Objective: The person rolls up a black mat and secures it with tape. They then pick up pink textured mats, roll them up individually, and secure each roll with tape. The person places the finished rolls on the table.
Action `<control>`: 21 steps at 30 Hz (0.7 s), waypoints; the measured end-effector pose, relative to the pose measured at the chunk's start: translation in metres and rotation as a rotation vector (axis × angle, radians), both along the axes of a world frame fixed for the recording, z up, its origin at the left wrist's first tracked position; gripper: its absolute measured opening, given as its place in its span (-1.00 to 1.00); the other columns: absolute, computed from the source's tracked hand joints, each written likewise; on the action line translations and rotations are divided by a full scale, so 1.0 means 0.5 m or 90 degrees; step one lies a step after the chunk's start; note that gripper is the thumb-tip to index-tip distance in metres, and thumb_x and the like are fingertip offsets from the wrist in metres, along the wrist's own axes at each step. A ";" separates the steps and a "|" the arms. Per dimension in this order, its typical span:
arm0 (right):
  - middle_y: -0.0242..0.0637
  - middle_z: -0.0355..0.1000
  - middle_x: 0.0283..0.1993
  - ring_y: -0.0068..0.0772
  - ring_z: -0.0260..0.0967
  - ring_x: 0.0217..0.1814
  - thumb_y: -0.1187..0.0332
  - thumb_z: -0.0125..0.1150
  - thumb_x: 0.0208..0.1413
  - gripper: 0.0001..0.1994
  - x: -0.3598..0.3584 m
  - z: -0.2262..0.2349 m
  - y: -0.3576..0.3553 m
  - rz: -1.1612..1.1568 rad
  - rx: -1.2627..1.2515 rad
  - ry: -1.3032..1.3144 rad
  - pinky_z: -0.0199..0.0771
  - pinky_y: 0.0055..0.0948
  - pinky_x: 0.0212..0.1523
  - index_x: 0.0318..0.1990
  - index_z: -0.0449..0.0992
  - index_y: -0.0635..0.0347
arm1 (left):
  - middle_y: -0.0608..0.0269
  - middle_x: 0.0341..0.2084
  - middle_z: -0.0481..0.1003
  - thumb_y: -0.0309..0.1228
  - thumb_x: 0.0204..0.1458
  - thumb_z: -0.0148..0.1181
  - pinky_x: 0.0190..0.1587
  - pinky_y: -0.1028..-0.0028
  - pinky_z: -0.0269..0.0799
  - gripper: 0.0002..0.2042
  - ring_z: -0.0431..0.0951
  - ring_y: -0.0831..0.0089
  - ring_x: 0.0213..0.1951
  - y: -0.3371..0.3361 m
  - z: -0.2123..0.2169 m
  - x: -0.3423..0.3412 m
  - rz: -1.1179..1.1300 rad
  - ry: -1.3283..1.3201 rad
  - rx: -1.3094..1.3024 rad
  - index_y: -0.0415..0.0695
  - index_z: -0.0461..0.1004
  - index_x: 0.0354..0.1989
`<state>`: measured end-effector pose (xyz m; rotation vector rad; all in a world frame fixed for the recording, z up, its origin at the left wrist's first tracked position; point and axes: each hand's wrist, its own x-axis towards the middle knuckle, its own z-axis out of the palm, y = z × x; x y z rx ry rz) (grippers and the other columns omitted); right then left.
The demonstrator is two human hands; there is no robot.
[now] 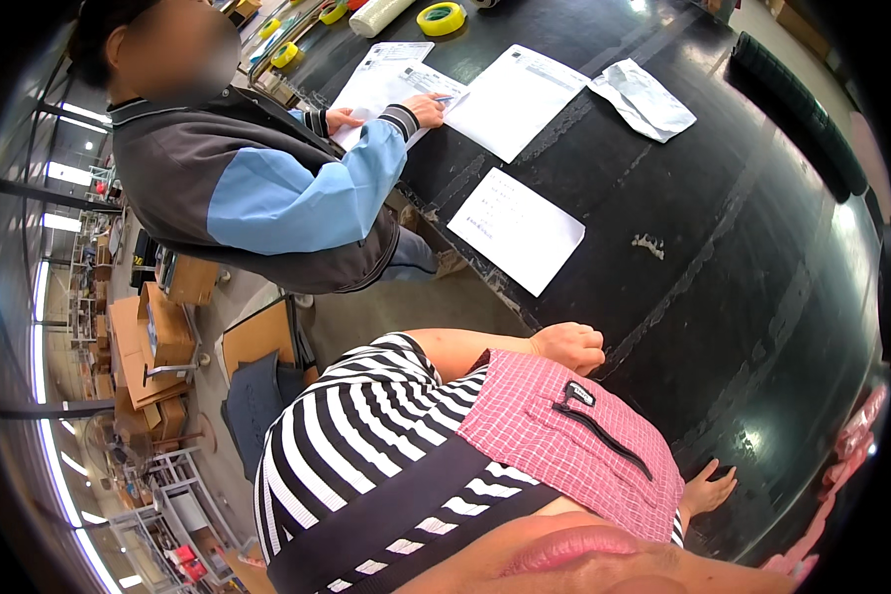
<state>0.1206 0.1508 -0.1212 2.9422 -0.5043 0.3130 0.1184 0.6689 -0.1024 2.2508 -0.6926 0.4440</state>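
My left hand (569,347) rests at the near edge of the black table (703,307), its fingers curled into a loose fist with nothing showing in them. Farther right, my right hand (708,489) lies on the same tabletop with its fingers apart, partly hidden behind my pink checked apron (574,416). Nearest to my left hand is a white sheet with handwriting (517,232), lying flat at the table's edge and touched by neither hand.
A co-worker (267,188) at the left bends over printed papers (406,84), holding a pen. Another printed sheet (520,99), a crumpled white paper (643,99) and yellow tape rolls (442,18) lie on the table. A dark roll (797,114) lies along the far right edge; cardboard boxes (158,337) stand behind.
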 end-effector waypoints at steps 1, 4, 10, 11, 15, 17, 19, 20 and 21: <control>0.09 0.16 0.50 0.08 0.08 0.56 -0.21 -0.03 0.38 -0.32 -0.001 0.002 0.003 -0.006 0.001 0.003 0.05 -0.08 0.52 0.43 0.30 0.08 | 0.24 -0.45 0.41 -0.46 -0.04 0.31 -0.34 0.29 0.46 -0.92 0.50 0.25 -0.41 -0.001 0.000 0.000 0.000 0.000 -0.002 -0.07 0.51 -0.40; 0.09 0.16 0.50 0.07 0.08 0.56 -0.22 -0.03 0.38 -0.32 -0.006 0.005 0.008 -0.017 0.003 0.007 0.05 -0.08 0.52 0.43 0.30 0.07 | 0.24 -0.45 0.40 -0.45 -0.05 0.30 -0.33 0.30 0.47 -0.92 0.51 0.26 -0.39 -0.003 0.000 0.000 0.003 -0.003 -0.002 -0.07 0.50 -0.42; 0.09 0.16 0.51 0.08 0.09 0.55 -0.24 -0.04 0.37 -0.31 -0.001 0.000 0.000 -0.020 -0.004 -0.008 0.06 -0.06 0.51 0.44 0.29 0.04 | 0.26 -0.44 0.40 -0.42 -0.06 0.30 -0.29 0.32 0.49 -0.92 0.52 0.28 -0.36 -0.005 -0.005 -0.001 0.012 -0.008 0.001 -0.05 0.50 -0.45; 0.09 0.16 0.50 0.08 0.09 0.55 -0.24 -0.04 0.37 -0.31 0.000 -0.002 -0.001 -0.015 -0.003 -0.010 0.06 -0.05 0.51 0.44 0.30 0.04 | 0.26 -0.44 0.40 -0.42 -0.06 0.30 -0.29 0.32 0.49 -0.92 0.52 0.28 -0.36 -0.005 -0.006 -0.001 0.012 -0.008 0.003 -0.05 0.50 -0.45; 0.10 0.17 0.49 0.09 0.10 0.55 -0.24 -0.04 0.37 -0.31 0.001 0.002 0.008 -0.022 0.003 -0.014 0.07 -0.06 0.51 0.43 0.31 0.05 | 0.26 -0.44 0.40 -0.42 -0.06 0.30 -0.28 0.31 0.49 -0.92 0.53 0.28 -0.36 -0.004 -0.009 -0.001 0.009 -0.007 0.004 -0.06 0.50 -0.45; 0.10 0.18 0.49 0.09 0.10 0.54 -0.24 -0.04 0.37 -0.31 0.000 0.003 0.012 -0.028 0.000 -0.012 0.07 -0.06 0.51 0.43 0.31 0.05 | 0.26 -0.44 0.40 -0.42 -0.06 0.29 -0.28 0.31 0.49 -0.92 0.53 0.28 -0.36 -0.004 -0.011 -0.001 0.006 -0.004 0.000 -0.06 0.50 -0.45; 0.10 0.19 0.49 0.09 0.10 0.54 -0.24 -0.04 0.37 -0.31 0.000 0.002 0.010 -0.031 -0.003 -0.010 0.07 -0.06 0.51 0.43 0.31 0.05 | 0.26 -0.44 0.40 -0.42 -0.06 0.29 -0.28 0.31 0.50 -0.93 0.53 0.28 -0.36 -0.004 -0.011 0.000 0.002 -0.003 0.000 -0.06 0.50 -0.45; 0.10 0.19 0.49 0.09 0.10 0.55 -0.24 -0.04 0.37 -0.31 -0.002 0.002 0.007 -0.031 -0.006 -0.009 0.07 -0.05 0.51 0.43 0.31 0.05 | 0.25 -0.44 0.40 -0.42 -0.05 0.29 -0.28 0.32 0.50 -0.93 0.53 0.28 -0.36 -0.003 -0.009 0.000 0.000 -0.003 0.002 -0.06 0.50 -0.45; 0.10 0.19 0.49 0.09 0.10 0.55 -0.24 -0.04 0.37 -0.31 -0.003 0.001 0.004 -0.031 -0.008 -0.008 0.07 -0.05 0.51 0.43 0.31 0.04 | 0.25 -0.44 0.40 -0.42 -0.05 0.29 -0.28 0.32 0.50 -0.93 0.53 0.28 -0.36 -0.003 -0.007 0.000 -0.002 -0.003 0.003 -0.06 0.50 -0.44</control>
